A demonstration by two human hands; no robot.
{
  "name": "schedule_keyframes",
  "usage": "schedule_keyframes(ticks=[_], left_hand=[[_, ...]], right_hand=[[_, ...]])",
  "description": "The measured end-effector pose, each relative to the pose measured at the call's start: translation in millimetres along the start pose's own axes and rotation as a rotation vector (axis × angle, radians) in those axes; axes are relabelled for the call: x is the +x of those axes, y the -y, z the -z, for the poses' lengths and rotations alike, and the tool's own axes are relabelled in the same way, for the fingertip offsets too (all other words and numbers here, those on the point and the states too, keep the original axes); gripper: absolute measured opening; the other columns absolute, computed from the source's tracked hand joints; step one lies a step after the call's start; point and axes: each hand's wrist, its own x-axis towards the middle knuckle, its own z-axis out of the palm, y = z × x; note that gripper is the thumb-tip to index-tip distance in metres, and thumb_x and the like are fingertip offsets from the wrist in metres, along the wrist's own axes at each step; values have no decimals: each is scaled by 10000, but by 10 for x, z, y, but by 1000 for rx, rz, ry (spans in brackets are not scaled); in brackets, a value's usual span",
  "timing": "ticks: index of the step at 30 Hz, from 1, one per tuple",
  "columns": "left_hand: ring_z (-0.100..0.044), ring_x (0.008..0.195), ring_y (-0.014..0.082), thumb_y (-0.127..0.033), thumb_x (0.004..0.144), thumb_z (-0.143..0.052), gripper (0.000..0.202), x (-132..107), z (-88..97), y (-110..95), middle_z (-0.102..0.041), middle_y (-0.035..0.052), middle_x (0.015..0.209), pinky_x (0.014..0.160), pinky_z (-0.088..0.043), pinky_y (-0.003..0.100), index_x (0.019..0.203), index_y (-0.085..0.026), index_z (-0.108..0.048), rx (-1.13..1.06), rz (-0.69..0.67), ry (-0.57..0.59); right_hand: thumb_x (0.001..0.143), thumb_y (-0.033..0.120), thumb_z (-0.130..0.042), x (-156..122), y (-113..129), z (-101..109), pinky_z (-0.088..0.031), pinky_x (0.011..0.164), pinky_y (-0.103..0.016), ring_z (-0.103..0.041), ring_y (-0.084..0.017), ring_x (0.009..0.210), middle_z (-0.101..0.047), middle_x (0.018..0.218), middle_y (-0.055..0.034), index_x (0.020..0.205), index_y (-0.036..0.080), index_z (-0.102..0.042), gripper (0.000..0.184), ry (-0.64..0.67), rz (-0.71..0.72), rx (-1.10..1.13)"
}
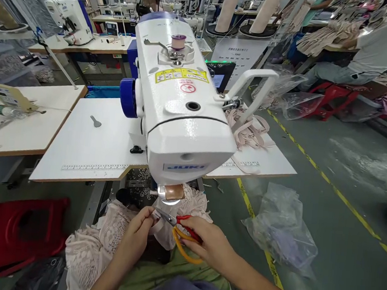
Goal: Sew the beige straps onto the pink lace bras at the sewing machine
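A white sewing machine point(180, 98) fills the middle of the view, its head end toward me. Just below it, my left hand point(137, 237) pinches a piece of pale pink lace fabric point(98, 245) that spills over my lap. My right hand point(210, 243) is closed on small scissors point(179, 227) with red and orange handles. Their blades point left at the fabric held by my left fingers, under the machine's metal foot area point(170, 193).
The white work table point(91, 149) has a printed ruler along its front edge. Pink straps point(249, 132) lie on its right side. A red stool point(12, 233) stands lower left, and plastic bags point(281, 229) lie on the floor right. A seated person point(367, 56) works far right.
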Motion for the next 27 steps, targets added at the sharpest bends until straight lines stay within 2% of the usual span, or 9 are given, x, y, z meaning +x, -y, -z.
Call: schedule_keyframes(ticks=[2,5,9,13,19,24,27], left_hand=[[-411,679,127,-459,955,-409,319,10,9,0,-460,-37,728,634,-353,222,828,-200,-548,-2,-3,-1],[-391,656,122,-527,948,-421,376,30,34,2,-429,-46,698,613,-336,222,794,-199,-523,15,-8,-10],[-465,721,141,-515,942,-452,359,51,61,-8,-527,-16,761,666,-375,238,881,-189,-589,58,-4,18],[-485,728,151,-498,936,-466,346,41,84,-53,-560,1,779,668,-386,243,890,-186,-611,108,4,42],[-467,655,140,-484,929,-462,332,28,142,-63,-549,-6,739,592,-372,227,877,-192,-610,167,26,12],[-470,642,131,-505,913,-485,351,58,138,-46,-530,-18,706,593,-378,224,808,-185,-585,171,7,-16],[-510,658,143,-504,915,-469,349,67,140,-57,-561,-8,719,606,-405,233,817,-188,-583,176,-10,-48]], right_hand=[[854,199,-614,-75,-49,-5,-516,809,-320,-650,-217,966,-669,1093,-69,1201,260,-563,357,-46,-32,60],[755,164,-636,-156,-90,-40,-503,718,-311,-628,-205,848,-642,1084,-69,1173,262,-549,439,-116,-57,91],[680,153,-664,-129,-61,-116,-483,697,-313,-586,-197,805,-616,1103,-72,1183,262,-525,532,-121,-36,104],[709,182,-680,-4,-8,-154,-472,696,-307,-565,-183,790,-611,1103,-68,1198,263,-537,515,-89,-26,136],[787,231,-679,99,19,-98,-469,668,-291,-602,-185,792,-645,1084,-68,1185,252,-597,408,-8,-106,176],[822,268,-673,56,-50,-103,-500,822,-314,-653,-229,997,-682,1128,-65,1184,257,-627,365,-10,-147,195],[830,289,-657,-41,-130,-81,-509,837,-315,-659,-232,1016,-690,1137,-71,1193,249,-630,366,-44,-160,163]])
